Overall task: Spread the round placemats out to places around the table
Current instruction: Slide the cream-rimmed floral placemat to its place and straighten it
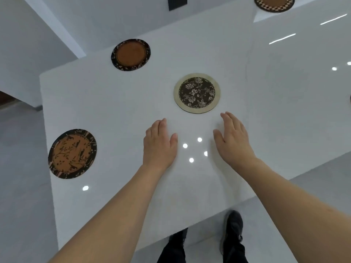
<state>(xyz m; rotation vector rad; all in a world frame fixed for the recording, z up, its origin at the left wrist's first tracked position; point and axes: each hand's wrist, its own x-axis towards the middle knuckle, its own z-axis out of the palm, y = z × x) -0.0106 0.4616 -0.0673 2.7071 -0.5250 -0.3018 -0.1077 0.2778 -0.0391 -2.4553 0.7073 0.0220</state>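
A home dining room, by the look of it: a long glossy white table [209, 186] set with round placemats [197, 93], pale tiled floor [22, 186], plain white walls [114, 16], ceiling spotlights mirrored in the tabletop.

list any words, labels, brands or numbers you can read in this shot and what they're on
None: no readable text anywhere in the view.
Floral mat: rose pattern only, no lettering.
Far brown mat: leaf border, no lettering.
Near brown mat: branch pattern, no lettering.
Checkered mat: cut off at the top edge, pattern only.
Dark wall plate: blank as far as can be seen.
Table: plain white.
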